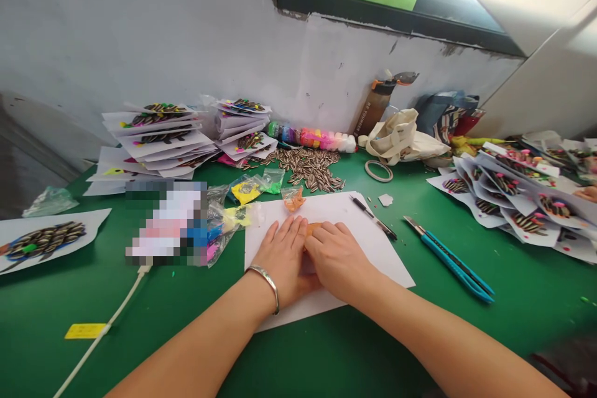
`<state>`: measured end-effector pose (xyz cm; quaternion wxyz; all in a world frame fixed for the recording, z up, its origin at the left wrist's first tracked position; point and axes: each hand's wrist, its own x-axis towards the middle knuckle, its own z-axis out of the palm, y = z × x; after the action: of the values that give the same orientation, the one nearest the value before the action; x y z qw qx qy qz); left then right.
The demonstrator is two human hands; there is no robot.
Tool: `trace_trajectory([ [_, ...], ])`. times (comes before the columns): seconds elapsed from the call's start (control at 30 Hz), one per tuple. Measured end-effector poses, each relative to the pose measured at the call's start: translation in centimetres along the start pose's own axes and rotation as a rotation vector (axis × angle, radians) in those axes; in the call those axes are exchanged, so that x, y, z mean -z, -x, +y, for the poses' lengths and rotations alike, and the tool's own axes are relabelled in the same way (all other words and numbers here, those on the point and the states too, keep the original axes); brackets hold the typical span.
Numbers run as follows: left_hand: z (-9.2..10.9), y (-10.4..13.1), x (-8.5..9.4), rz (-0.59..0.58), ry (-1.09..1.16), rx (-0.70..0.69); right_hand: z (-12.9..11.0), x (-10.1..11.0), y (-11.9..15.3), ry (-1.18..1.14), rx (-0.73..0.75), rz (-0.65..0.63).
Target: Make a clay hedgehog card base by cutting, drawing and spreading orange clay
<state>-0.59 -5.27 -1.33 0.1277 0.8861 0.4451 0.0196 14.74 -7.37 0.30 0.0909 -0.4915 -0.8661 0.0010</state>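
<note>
A white sheet of paper lies on the green table with both my hands on it. My left hand rests flat on the sheet, its fingers stretched out. Beside it my right hand has its fingers curled and pressed down on orange modelling clay, most of which they hide. Just beyond my fingertips is a small plastic bag of orange clay. A black pen lies across the paper's right side.
A blue utility knife lies to the right, blade bared. Sunflower seeds, a tape roll and clay bags lie behind the paper. Stacked seed pictures stand left, more right. A white cable crosses the left side.
</note>
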Motion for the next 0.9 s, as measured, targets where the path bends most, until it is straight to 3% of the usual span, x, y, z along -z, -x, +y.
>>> trace_trajectory([
  [0.37,0.0,-0.1,-0.2,-0.005,0.016,0.024,-0.2,-0.1,-0.4,-0.013,-0.016,0.011],
  [0.63,-0.1,-0.2,0.1,-0.038,0.04,0.029,2.9,1.0,1.0,-0.134,-0.181,0.057],
  [0.9,-0.1,-0.2,0.2,-0.05,0.03,0.015,2.8,-0.1,2.5,-0.017,-0.012,0.025],
])
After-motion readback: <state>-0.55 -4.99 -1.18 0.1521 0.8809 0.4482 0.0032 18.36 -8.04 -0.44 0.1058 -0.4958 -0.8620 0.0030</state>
